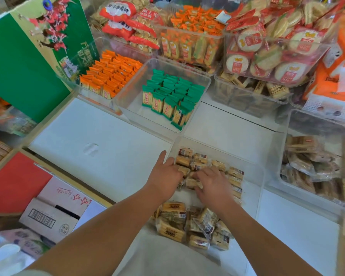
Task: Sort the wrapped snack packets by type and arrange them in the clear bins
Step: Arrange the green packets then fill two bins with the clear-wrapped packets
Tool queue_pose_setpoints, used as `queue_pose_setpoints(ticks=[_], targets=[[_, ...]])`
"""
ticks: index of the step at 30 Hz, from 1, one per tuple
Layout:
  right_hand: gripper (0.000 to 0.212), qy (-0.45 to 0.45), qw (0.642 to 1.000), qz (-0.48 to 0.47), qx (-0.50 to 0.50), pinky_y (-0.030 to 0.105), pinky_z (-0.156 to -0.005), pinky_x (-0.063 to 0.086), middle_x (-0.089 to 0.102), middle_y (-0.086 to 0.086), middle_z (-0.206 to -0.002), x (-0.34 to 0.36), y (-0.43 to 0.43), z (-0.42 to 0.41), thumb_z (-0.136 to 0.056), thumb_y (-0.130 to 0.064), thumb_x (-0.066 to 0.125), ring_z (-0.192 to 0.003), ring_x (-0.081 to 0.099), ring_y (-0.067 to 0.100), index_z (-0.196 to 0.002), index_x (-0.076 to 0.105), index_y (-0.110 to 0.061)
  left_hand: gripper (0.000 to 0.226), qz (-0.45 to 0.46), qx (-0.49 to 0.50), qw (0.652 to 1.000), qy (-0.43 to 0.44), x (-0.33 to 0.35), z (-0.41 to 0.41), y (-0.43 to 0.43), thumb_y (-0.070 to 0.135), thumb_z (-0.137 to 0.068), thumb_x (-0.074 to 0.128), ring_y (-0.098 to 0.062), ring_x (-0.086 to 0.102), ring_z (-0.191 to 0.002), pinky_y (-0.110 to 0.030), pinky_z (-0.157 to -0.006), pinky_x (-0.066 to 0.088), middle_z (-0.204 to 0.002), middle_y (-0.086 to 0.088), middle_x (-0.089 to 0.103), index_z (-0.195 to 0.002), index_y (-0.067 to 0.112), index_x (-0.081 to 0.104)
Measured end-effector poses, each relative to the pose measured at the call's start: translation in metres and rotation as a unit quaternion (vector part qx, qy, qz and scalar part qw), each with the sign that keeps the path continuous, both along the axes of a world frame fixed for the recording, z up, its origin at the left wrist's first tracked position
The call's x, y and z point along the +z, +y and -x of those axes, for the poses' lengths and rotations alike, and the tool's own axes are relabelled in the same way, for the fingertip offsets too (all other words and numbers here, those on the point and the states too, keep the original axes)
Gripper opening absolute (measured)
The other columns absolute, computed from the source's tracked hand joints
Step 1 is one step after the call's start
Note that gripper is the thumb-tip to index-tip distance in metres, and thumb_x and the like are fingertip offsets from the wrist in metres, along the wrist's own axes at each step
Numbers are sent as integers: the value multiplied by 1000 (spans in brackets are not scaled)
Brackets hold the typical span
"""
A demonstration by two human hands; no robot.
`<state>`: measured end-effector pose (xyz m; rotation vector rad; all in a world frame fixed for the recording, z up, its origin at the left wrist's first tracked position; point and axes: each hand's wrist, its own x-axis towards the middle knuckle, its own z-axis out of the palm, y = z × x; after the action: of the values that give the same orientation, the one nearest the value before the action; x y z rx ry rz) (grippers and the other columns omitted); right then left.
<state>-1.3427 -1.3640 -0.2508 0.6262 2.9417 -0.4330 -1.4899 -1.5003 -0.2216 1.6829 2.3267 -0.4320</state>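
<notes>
Left hand [164, 176] and right hand [213, 183] inside nearest clear bin [223, 150] on white worktop [108, 136]; both bent over brown biscuit packets [197, 159]; pinching or not, cannot tell (blur); loose packet heap [187, 224] nearer body.

2 hands counted: left hand [164, 177], right hand [212, 183]. 1 green-packet bin [134, 110]; 1 orange-packet bin [96, 97] left of it, 1 brown-packet bin [229, 155] in front.
</notes>
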Motion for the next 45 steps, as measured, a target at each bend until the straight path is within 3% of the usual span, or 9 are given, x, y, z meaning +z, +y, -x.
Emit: queue_pose_setpoints(ticks=[4, 9, 12, 15, 18, 25, 28, 35, 45], targets=[[41, 3, 999, -21, -43, 43, -80, 55, 58, 0, -100, -10, -4, 2, -61, -34, 93, -97, 58, 27, -92, 69, -23, 25, -72, -17, 997, -11, -2, 0, -4, 15, -83, 67, -30, 49, -123, -59, -126, 5, -109, -4, 64, -109, 17, 70], [31, 98, 981, 132, -99, 34, -69, 55, 60, -12, -97, 14, 2, -22, -74, -31, 88, -85, 59, 12, -99, 70, -24, 15, -201, 22, 962, -184, 4, -13, -34, 15, -88, 67, -22, 58, -97, -45, -95, 53, -101, 2, 65, -102, 18, 72], [38, 42, 975, 188, -107, 28, -72, 54, 61, -22, -96, 32, -7, -60, -75, -52, 80, -86, 61, 6, -107, 71, -34, 26, -62, 89, 940, -323, 6, -33, -46, 40, -97, 60, -16, 59, -104, -36, -87, 53, -112, 8, 63, -117, 26, 66], [72, -89, 988, 118, -44, 31, -92, 49, 58, -17, -125, 29, -32, -77, -66, -73, 70, -115, 57, 13, -129, 62, -38, 41, 25, 76, 958, -276, -3, -46, -46, 49, -89, 66, -20, 60, -107, -38, -89, 54, -117, 4, 64, -124, 30, 57], [80, -147, 982, 97, -63, 32, -101, 47, 44, -14, -143, 24, -47, -73, -73, -65, 75, -130, 45, 16, -143, 48, -37, 40, -8, 105, 966, -237, -9, -50, -43, 32, -86, 70, -22, 63, -106, -37, -88, 55, -116, 1, 66, -124, 27, 60], [46, -114, 977, 118, -139, 33, -90, 55, 61, -8, -130, 31, -41, -69, -91, -30, 67, -112, 60, 16, -135, 55, -36, 17, -121, 124, 952, -254, 16, -39, -51, 31, -87, 71, -15, 57, -87, -30, -73, 53, -94, 7, 59, -97, 31, 58], [38, -97, 976, 109, -163, 30, -82, 52, 65, -7, -121, 36, -31, -69, -93, -31, 64, -105, 61, 16, -131, 57, -32, 21, -165, 162, 932, -281, 17, -31, -48, 33, -88, 70, -11, 59, -80, -28, -66, 51, -93, 11, 59, -101, 30, 53], [35, -90, 991, 28, -100, 35, -87, 51, 58, -2, -122, 23, -31, -52, -94, -27, 63, -114, 56, 24, -130, 64, -31, 30, -160, 162, 931, -285, -5, -34, -20, 24, -88, 75, -16, 59, -99, -33, -85, 54, -117, 6, 55, -115, 26, 62], [26, -108, 987, 32, -115, 36, -97, 50, 65, -5, -121, 32, -22, -45, -96, -24, 62, -112, 58, 19, -122, 63, -29, 25, -124, 222, 925, -281, -31, -41, -16, 23, -92, 70, -10, 62, -78, -29, -71, 57, -94, 9, 64, -103, 35, 51]])
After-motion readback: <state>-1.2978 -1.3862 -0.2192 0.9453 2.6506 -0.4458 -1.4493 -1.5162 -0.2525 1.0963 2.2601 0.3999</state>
